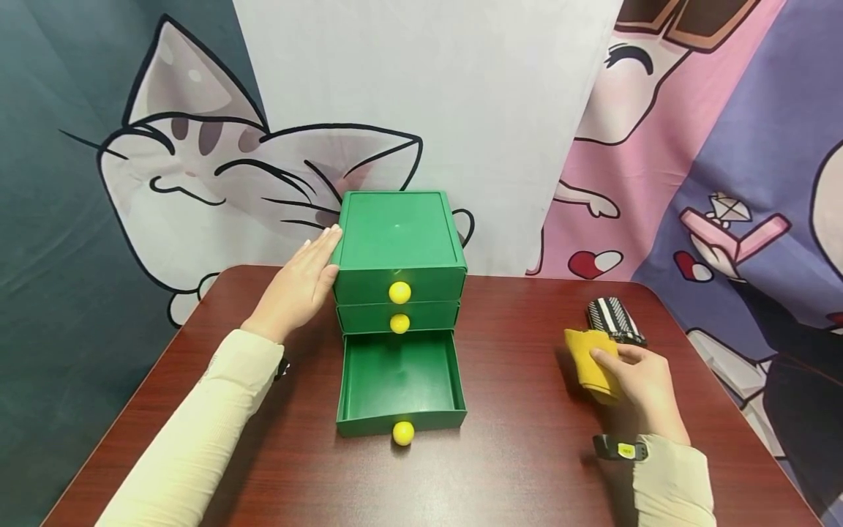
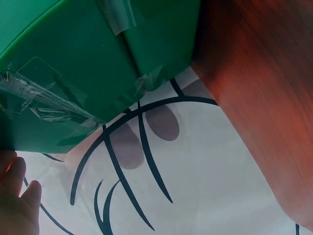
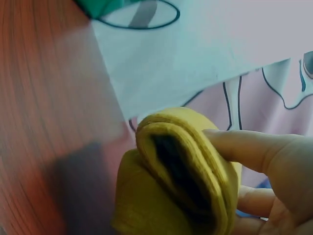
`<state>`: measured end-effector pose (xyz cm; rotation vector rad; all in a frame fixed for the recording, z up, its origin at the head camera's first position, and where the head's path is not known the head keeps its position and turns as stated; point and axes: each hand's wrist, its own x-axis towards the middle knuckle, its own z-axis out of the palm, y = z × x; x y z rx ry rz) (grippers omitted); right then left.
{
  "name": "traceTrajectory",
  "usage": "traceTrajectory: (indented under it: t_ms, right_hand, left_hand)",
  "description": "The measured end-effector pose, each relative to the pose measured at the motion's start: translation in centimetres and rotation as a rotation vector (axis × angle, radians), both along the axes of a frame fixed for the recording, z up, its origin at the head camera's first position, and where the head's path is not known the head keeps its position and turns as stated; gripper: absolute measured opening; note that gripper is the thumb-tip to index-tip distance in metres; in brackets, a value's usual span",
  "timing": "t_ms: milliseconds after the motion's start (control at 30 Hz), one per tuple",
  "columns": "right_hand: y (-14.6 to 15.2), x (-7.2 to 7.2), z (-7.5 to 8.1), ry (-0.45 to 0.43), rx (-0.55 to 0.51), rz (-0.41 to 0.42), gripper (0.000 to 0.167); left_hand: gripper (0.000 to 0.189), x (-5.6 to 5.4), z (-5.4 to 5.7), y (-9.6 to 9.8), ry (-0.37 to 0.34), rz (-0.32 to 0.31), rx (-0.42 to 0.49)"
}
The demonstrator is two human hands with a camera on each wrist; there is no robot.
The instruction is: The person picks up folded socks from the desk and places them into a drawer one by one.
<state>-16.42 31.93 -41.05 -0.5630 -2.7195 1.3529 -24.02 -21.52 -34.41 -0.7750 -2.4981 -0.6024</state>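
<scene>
A green drawer cabinet (image 1: 399,230) with yellow ball knobs stands at the back middle of the table. Its bottom drawer (image 1: 400,380) is pulled out and bare inside; the two drawers above are pushed in. My left hand (image 1: 299,282) lies with straight fingers against the cabinet's left side. In the left wrist view those fingers (image 2: 22,188) show at the lower left, beside the taped green wall. Over on the right, my right hand (image 1: 642,384) pinches a folded yellow cloth (image 1: 593,359) between thumb and fingers. The right wrist view shows the cloth's (image 3: 181,147) thick folded layers and dark inner hollow.
A black-and-white patterned folded cloth (image 1: 615,320) lies just behind the yellow one, near the table's right edge. The reddish-brown table (image 1: 514,439) backs onto a hanging with cartoon figures (image 1: 197,168).
</scene>
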Motion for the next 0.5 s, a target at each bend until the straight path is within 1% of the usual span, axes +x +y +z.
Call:
traceTrajectory:
  t_ms: [133,267,400,500]
  right_hand:
    - [-1.0,0.1,0.5,0.006,-0.08,0.028,0.071]
    - [-2.1,0.2,0.8,0.029,-0.109,0.056,0.067]
    - [-3.5,0.3,1.0,0.049,-0.19,0.059,0.065]
    - [-4.5,0.3,1.2,0.05,-0.225,0.063,0.064]
  left_hand:
    - [0.061,-0.1,0.1,0.0,0.0,-0.001,-0.006]
    - [0.06,-0.1,0.3,0.0,-0.004,-0.007,-0.013]
    - [0.06,-0.1,0.2,-0.1,-0.005,-0.005,-0.013]
    - [0.061,0.0,0.2,-0.1,-0.003,-0.006,-0.009]
